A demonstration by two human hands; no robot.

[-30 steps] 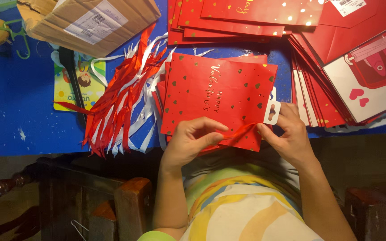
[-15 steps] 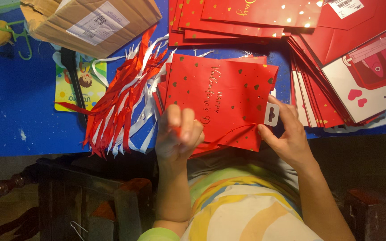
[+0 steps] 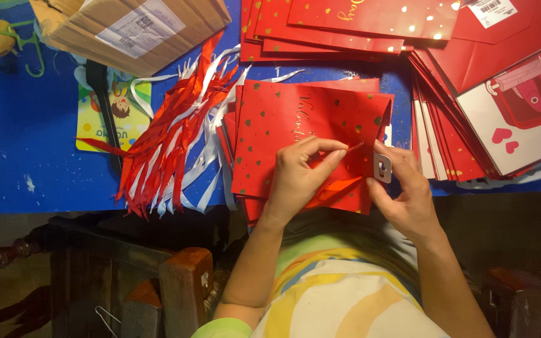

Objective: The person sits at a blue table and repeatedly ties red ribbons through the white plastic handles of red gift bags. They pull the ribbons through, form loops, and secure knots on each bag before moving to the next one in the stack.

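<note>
Red paper bag (image 3: 311, 134), flat and speckled with small hearts, is lying on top of a short stack of the same bags at the near edge of the blue table (image 3: 26, 138), right in front of me. I am resting my left hand (image 3: 298, 172) on its near half, and I am pinching the tip of a thin red ribbon (image 3: 353, 148) between thumb and forefinger, with the other fingers curled loosely underneath. The ribbon's loose length is trailing back under my palm across the bag's near right corner. My right hand (image 3: 402, 194) is sitting just to the right, at the bag's right edge, and its fingers are closing around a small white tag (image 3: 382, 167) with a little hole in it. The ribbon tip is pointing toward that tag, close beside it, though I cannot tell whether they are touching.

To the left of the stack, a loose bundle of red and white ribbons (image 3: 170, 144) is fanning out across the table. Farther left, a yellow and green card (image 3: 111, 116) is lying partly under them. At the far left a cardboard box (image 3: 136, 28) is sitting tilted. More red bags (image 3: 345, 25) are spreading along the far side, and a slanted pile is leaning at the right, with a white bag (image 3: 524, 116) on top.
</note>
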